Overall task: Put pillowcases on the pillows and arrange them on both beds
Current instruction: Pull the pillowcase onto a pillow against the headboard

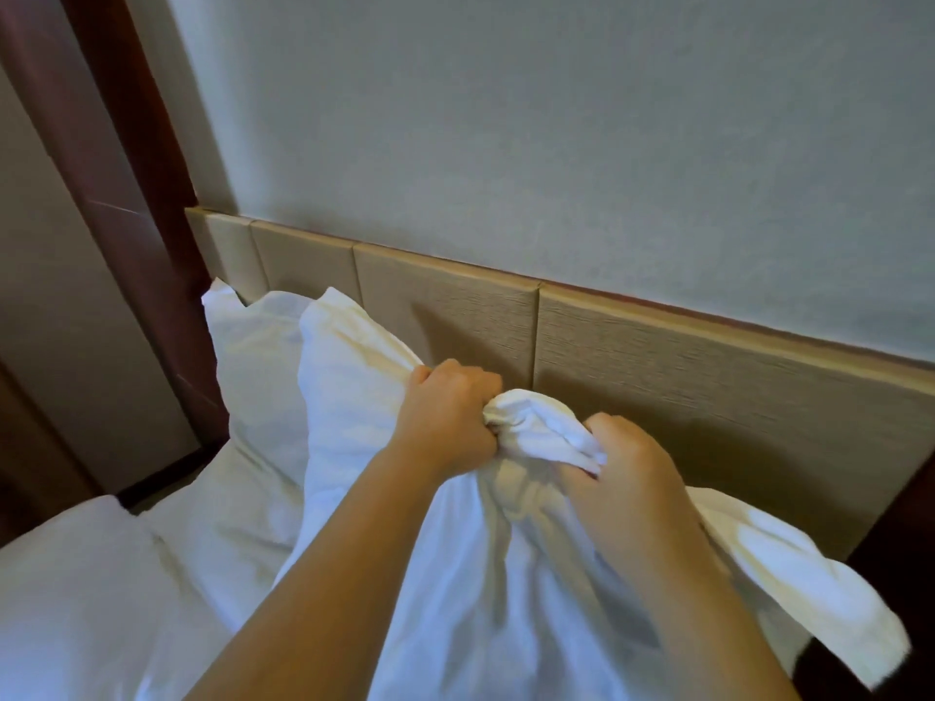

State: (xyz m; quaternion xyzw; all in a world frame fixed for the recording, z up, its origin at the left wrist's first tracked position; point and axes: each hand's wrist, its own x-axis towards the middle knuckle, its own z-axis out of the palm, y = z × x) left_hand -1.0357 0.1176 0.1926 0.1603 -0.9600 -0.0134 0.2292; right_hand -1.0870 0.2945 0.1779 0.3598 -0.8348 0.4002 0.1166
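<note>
A white pillow in a white pillowcase (354, 397) stands up in front of me, held above the bed. My left hand (445, 422) grips a bunched fold of the pillowcase at its top edge. My right hand (627, 473) grips the same bunched cloth just to the right, fingers curled into it. A loose flap of the pillowcase (799, 589) hangs down at the right. A second white pillow (248, 376) leans against the headboard behind and to the left. My forearms hide the lower middle of the pillow I hold.
A beige panelled headboard (708, 387) runs along the pale wall. White bedding (76, 599) covers the bed at lower left. A dark red wooden frame (126, 169) stands at the left, and dark wood shows at the far right edge.
</note>
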